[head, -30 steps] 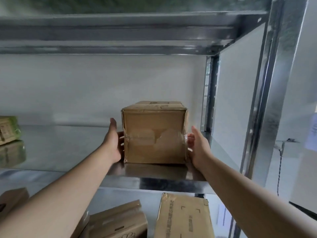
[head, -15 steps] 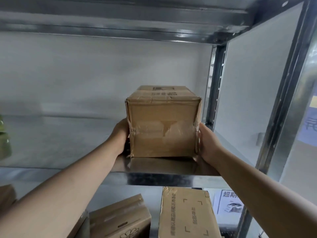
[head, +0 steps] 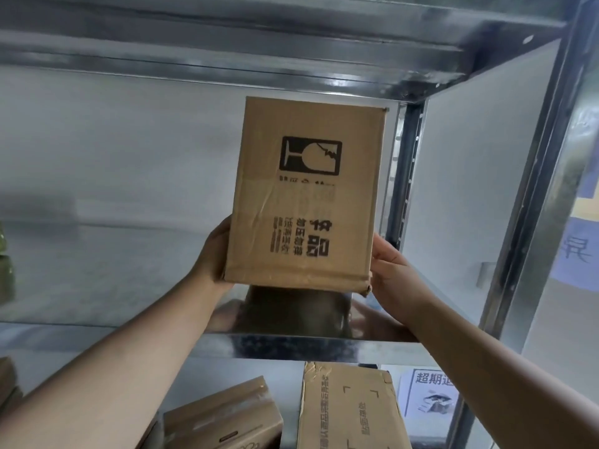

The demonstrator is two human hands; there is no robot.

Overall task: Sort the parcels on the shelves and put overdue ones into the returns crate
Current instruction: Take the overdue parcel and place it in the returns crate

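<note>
Here the cardboard parcel [head: 304, 196] with a broken-glass mark is tipped up above the metal shelf [head: 97, 280]. The left hand [head: 212, 257] and right hand [head: 393, 277] grip its lower sides, arms reaching upward. Below the hands, two more boxes [head: 350, 409] lie on the lower shelf.

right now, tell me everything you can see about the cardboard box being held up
The cardboard box is plain brown corrugated card, creased, with a frayed lower right corner. The face towards the camera carries a black fragile mark, a cracked wine glass lying sideways, and black Chinese print also turned sideways. It is tipped up and held just above the metal shelf, which mirrors it. The left hand grips its left edge and the right hand its right edge.
</note>
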